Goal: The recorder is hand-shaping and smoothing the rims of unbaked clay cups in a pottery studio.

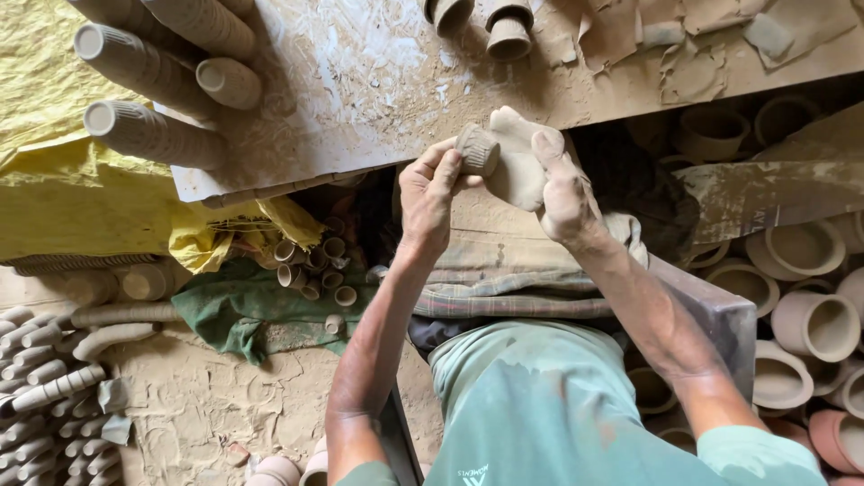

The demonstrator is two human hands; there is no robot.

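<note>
My left hand (430, 191) grips a small ribbed clay cup (477, 149) between thumb and fingers. My right hand (562, 184) holds a lump of grey clay (520, 162) that presses against the cup's side. Both hands are coated in clay and meet just below the edge of a clay-smeared wooden board (360, 81). My lap, covered by a striped cloth (513, 292), lies beneath them.
Stacks of ribbed clay cups (153, 81) lie on the board's left end; two more cups (504, 27) sit at the top. Round clay bowls (810, 315) fill the right side. A yellow sheet (54, 180), a green cloth (234, 310) and small cups (315, 265) lie left.
</note>
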